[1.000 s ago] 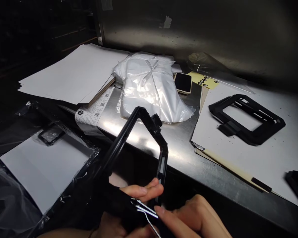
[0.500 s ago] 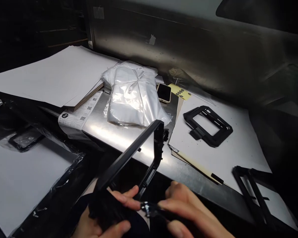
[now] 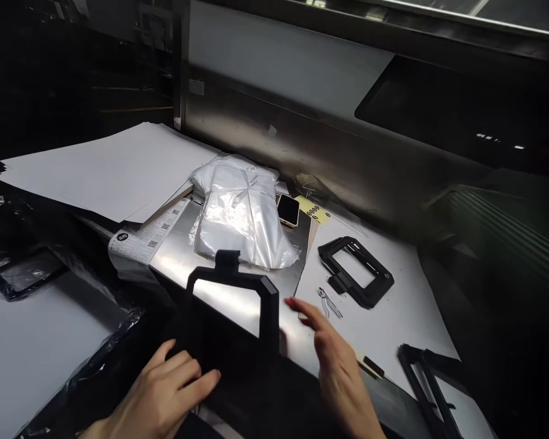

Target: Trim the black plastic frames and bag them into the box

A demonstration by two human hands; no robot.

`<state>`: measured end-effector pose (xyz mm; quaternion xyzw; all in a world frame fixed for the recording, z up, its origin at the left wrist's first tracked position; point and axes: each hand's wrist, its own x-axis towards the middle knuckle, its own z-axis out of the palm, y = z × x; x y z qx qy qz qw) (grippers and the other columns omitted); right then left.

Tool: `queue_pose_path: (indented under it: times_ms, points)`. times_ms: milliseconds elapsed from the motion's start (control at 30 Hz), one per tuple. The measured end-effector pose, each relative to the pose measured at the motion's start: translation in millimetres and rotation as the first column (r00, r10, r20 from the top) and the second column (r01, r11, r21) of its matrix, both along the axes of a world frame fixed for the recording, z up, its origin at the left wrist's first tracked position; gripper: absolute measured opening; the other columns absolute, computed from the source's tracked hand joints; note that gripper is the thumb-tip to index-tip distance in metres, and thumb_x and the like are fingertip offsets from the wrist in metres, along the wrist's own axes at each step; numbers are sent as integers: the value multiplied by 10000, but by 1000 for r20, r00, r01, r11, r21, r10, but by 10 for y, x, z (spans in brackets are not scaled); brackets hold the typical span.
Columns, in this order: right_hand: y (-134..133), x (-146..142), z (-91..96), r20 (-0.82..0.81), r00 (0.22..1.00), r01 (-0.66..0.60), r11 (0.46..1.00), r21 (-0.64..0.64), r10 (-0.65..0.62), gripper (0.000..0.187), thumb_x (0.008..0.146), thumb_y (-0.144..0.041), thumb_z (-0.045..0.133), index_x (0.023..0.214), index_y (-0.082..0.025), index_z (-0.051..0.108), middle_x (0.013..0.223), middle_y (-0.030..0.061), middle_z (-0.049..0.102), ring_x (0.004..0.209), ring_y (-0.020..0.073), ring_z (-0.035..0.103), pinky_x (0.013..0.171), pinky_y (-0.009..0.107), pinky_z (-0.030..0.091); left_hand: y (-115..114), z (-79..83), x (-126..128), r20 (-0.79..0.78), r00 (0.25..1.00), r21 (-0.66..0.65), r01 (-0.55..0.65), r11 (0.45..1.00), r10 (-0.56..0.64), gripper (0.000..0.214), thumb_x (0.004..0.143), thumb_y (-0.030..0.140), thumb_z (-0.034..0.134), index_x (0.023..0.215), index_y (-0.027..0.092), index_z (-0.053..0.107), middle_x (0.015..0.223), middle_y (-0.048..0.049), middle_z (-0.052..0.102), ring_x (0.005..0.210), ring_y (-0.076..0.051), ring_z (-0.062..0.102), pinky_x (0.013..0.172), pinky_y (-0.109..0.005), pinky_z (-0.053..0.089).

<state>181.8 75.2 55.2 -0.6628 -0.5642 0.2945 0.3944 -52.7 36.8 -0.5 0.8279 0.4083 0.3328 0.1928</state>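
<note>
My left hand [image 3: 165, 384] grips a black plastic frame [image 3: 269, 311] by its lower left side. The frame stands upright before me, a small tab at its top edge; its lower part blends into the dark. To the right of it, my right hand [image 3: 336, 360] is empty, with the fingers stretched out and apart from each other. A silver nail clipper [image 3: 330, 303] lies on the white sheet [image 3: 421, 299], beyond my right fingertips. Close behind it rests another black frame [image 3: 357, 271], flat on the same sheet.
Tied clear plastic bags [image 3: 238, 213] sit mid-bench beside a phone [image 3: 288, 210] and a yellow label [image 3: 313, 210]. White sheets [image 3: 114, 167] are stacked at left. A black-handled tool [image 3: 373, 367] and more black framing [image 3: 425, 378] lie at right. Left below, plastic film surrounds a white surface [image 3: 41, 360].
My right hand has put the nail clipper down on the white sheet and its fingers are stretched out. The frame has turned, tab upward. The camera's view has tipped up.
</note>
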Motion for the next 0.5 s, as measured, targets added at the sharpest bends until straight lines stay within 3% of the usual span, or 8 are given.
queue_pose_path:
  times_ms: [67,100,167,200,267,333,400,500]
  points:
    - [-155,-326,135,-162,973,-176,982,-61,164,635,722,-720,288,1121,-256,458,751,31,604,656,188,585,633,374,467,-14,-41,31,-60,998,33,-7,999,9,369,876,142,235,1006,259,560,669,-3,602,641,-150,530,865,-397,337]
    - [-199,-443,185,-318,916,-296,946,-132,242,531,786,-628,325,1133,-235,407,634,-10,560,545,142,555,566,319,462,-23,-57,44,14,1000,31,-23,999,23,362,887,187,234,1026,283,553,788,-21,630,762,-169,561,891,-388,333]
    - [-218,-575,247,-524,787,-478,859,-186,325,433,841,-518,345,1138,-203,331,548,-63,461,430,89,472,469,249,425,-22,-62,47,294,944,-54,-137,989,147,304,866,349,331,1117,335,501,1186,-34,524,1105,-219,459,949,-352,327]
    - [-202,-602,261,-574,738,-538,822,-186,354,414,856,-495,325,1134,-188,318,535,-72,435,412,77,442,453,237,413,-6,-48,30,455,852,-180,-198,964,260,369,814,447,410,1169,356,453,1325,-15,396,1212,-243,354,962,-336,339]
    - [-129,-614,269,-541,715,-600,786,-151,443,457,845,-530,309,1114,-164,358,499,-74,436,393,75,421,437,231,404,66,4,-47,608,577,-573,-157,804,546,542,694,548,535,1186,351,421,1325,-25,387,1182,-261,397,876,-320,443]
    - [17,-590,260,-427,724,-638,761,-118,542,448,824,-534,368,1039,-154,469,495,-42,512,431,91,478,487,248,432,173,60,-169,547,371,-829,119,546,750,333,684,471,604,948,276,546,910,-7,601,744,-161,601,571,-236,515]
    - [286,-523,233,-232,797,-586,807,-69,558,386,839,-489,393,948,-155,553,637,11,609,572,118,563,598,290,464,277,87,-300,472,293,-863,347,368,831,209,706,373,625,682,187,532,544,70,464,366,-31,390,327,-142,344]
    - [919,-336,137,113,926,-371,924,95,360,325,870,-411,392,999,-153,544,970,54,587,880,167,560,800,403,425,355,59,-443,423,248,-836,479,269,871,271,640,389,684,689,153,560,477,107,345,318,14,206,271,-115,214]
